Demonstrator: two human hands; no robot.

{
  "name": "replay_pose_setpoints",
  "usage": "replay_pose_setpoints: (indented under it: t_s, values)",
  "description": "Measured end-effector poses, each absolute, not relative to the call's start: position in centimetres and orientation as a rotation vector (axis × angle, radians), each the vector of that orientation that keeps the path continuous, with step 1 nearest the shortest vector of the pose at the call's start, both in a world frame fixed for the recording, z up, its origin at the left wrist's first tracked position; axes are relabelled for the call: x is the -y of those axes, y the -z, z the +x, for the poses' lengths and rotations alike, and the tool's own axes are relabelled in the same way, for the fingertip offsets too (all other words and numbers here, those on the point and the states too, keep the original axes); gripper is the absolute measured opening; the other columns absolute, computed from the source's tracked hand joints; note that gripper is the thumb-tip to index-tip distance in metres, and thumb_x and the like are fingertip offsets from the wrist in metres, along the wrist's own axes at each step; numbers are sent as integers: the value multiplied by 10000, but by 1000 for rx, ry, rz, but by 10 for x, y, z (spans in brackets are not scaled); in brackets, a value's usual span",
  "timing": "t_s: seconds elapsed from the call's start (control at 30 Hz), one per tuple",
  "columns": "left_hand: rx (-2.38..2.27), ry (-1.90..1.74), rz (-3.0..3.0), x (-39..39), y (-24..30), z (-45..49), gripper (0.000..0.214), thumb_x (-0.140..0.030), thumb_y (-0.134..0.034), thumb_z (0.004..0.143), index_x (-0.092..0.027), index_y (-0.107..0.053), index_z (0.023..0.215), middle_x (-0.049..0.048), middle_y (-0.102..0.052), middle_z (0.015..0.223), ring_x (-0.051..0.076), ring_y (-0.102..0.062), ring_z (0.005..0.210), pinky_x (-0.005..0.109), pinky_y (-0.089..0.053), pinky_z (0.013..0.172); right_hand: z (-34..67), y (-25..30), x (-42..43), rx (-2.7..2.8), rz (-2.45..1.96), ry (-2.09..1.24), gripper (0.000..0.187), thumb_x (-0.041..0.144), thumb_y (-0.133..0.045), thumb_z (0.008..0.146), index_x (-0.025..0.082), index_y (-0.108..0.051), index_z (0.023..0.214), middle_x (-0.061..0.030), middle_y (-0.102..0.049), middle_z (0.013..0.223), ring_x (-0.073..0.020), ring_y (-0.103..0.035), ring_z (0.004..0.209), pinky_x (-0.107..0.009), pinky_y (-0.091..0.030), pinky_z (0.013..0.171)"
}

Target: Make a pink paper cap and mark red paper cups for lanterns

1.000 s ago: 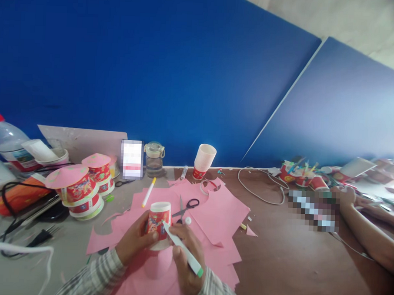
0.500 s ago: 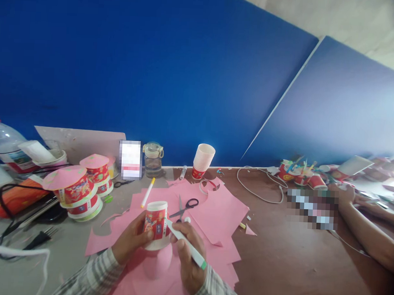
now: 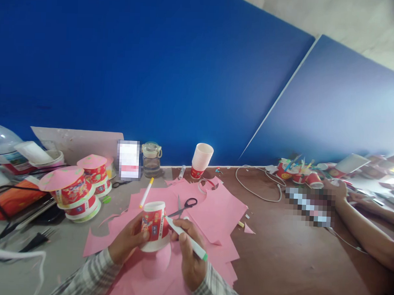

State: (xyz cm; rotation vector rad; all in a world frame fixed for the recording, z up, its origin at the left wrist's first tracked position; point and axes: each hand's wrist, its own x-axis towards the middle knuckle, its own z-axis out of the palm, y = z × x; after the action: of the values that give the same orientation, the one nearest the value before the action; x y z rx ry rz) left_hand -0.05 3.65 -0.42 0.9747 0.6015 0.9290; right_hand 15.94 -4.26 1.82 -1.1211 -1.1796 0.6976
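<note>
My left hand [image 3: 129,239] is closed round the left side of a red and white printed paper cup [image 3: 154,227], held with its wide rim downward. In my right hand [image 3: 192,254] is a white marker with a green end [image 3: 190,243], gripped like a pen, its tip at the cup's right side. Below the cup a pink rounded paper shape [image 3: 156,263] shows on pink paper sheets [image 3: 213,213]. Black-handled scissors [image 3: 189,203] lie partly open just beyond my right hand. A yellow-capped marker [image 3: 146,192] rests on the paper behind the cup.
Cup models with pink paper roofs [image 3: 63,181] stand at left, near cables and a plastic bottle [image 3: 7,150]. A glass water jar [image 3: 151,159] and stacked paper cups [image 3: 201,160] stand by the blue partition. At right, another person's arms [image 3: 366,224] are near cups and a power strip.
The view has shifted slightly, moving the scene a little left. My left hand still holds the cup, and the marker tip stays at the cup's right side.
</note>
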Motion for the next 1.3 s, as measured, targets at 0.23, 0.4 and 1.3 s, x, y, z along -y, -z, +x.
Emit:
replay_pose_setpoints:
  t_s: [0.23,0.4,1.3]
  values:
    - [-578,-913,955,-37,2,-1,554,-298,-723,467,-158,-576,983,141,-689,842,366,-588,760,464,-470,636,159,-20,41,1139,-1117,-713,356,469,-442,801,193,-649,889,-5,-624,629,-176,-596,592,-256,-499,555]
    - [-553,-905,942,-36,-2,0,536,-278,-717,482,-151,-573,983,147,-693,844,365,-586,776,480,-465,659,159,-21,40,1112,-1114,-725,369,485,-440,794,200,-657,881,-7,-622,616,-184,-600,592,-263,-506,556]
    - [-608,-1009,844,-43,5,-8,540,-306,-737,434,-167,-604,938,150,-711,803,370,-608,732,451,-488,593,161,-17,40,1128,-1155,-747,400,457,-421,803,174,-670,669,51,-479,437,-128,-481,417,-212,-407,439]
